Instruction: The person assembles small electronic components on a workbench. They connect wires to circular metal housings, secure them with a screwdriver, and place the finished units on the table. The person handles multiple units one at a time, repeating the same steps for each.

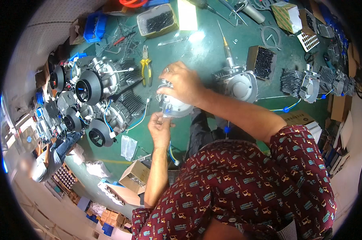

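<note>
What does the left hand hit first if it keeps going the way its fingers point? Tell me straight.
The left hand points up the picture, and the round silver lamp housing sits right at its fingertips under the right hand. That comes first; it looks already touching, though depth is unclear.

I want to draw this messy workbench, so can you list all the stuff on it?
Round lamp housing: one, silver-white, held at the table's near edge.
Finished finned lamps: several, black and silver, piled at left.
Pliers: one, yellow handles, beside the pile.
Boxes of black screws: two, one at top centre, one at right.
Screwdriver: one, metal, upright right of centre.
Finned lamp part: one, silver, right of the hands.
Blue bin: one, top left.
Table: one, green.
Another person: one, lower left.
Left hand: under the housing, touching it.
Right hand: on top of the housing.
</note>
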Demonstrator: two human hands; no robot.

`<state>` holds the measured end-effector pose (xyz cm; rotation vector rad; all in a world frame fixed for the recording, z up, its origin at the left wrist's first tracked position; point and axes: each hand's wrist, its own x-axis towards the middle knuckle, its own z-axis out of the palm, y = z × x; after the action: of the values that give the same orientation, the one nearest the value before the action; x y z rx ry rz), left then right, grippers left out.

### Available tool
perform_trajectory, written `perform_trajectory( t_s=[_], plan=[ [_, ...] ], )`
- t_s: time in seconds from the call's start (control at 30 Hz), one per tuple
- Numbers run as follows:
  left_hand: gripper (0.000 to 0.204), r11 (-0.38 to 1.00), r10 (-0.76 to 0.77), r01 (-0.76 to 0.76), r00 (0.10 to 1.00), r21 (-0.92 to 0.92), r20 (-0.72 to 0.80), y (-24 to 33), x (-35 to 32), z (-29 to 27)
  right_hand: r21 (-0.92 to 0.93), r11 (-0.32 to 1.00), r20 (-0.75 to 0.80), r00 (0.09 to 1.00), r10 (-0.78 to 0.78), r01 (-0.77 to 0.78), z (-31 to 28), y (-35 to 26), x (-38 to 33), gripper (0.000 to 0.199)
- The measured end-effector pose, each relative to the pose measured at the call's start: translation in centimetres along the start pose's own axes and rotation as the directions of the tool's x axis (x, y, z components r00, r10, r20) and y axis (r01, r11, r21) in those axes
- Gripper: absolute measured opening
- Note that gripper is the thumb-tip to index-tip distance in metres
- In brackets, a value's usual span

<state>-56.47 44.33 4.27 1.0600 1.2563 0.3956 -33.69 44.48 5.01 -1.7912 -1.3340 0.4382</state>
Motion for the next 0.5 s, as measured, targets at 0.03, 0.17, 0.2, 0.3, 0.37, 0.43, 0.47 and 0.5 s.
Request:
perform_trajectory(
  t_s=[0.03,0.17,0.2,0.3,0.37,0.43,0.47,0.5],
  plan=[
    [0.014,1.0,0.007,-0.007,0.999,-0.009,-0.031,-0.1,-0.1,0.4,-0.009,1.0,-0.003,1.0,-0.004,0.004,0.1,0.0,0.0,0.04],
    [0.014,0.995,0.101,-0.102,0.992,-0.013,-0.079,1.0,-0.9,1.7,0.017,1.0,-0.002,1.0,0.015,-0.015,0.4,0.4,-0.2,0.041],
    [0.016,0.996,0.091,-0.088,0.992,0.032,-0.082,1.6,-1.4,1.9,0.022,0.999,0.018,0.999,0.029,-0.03,0.5,0.4,-0.3,0.043],
    [0.03,0.953,0.191,-0.185,0.981,0.24,-0.004,-0.2,-0.9,0.7,0.013,1.0,0.032,0.999,0.025,-0.025,0.5,0.4,-0.5,0.045],
    [0.031,0.912,0.245,-0.225,0.969,0.344,-0.015,-0.5,-0.8,0.4,0.005,1.0,0.019,1.0,0.022,-0.022,0.5,0.3,-0.6,0.043],
    [0.03,0.817,0.311,-0.269,0.951,0.51,0.005,-0.5,-0.7,0.0,0.0,0.999,0.001,0.999,0.038,-0.038,0.2,-0.1,-0.5,0.041],
    [0.03,0.771,0.36,-0.307,0.933,0.557,0.015,-0.5,-0.7,0.0,-0.003,0.999,0.01,0.999,0.036,-0.036,0.2,-0.1,-0.6,0.042],
    [0.029,0.721,0.408,-0.344,0.912,0.601,0.031,-0.3,-0.6,0.2,-0.008,0.999,0.018,0.999,0.035,-0.035,0.2,0.0,-0.5,0.042]
  ],
)
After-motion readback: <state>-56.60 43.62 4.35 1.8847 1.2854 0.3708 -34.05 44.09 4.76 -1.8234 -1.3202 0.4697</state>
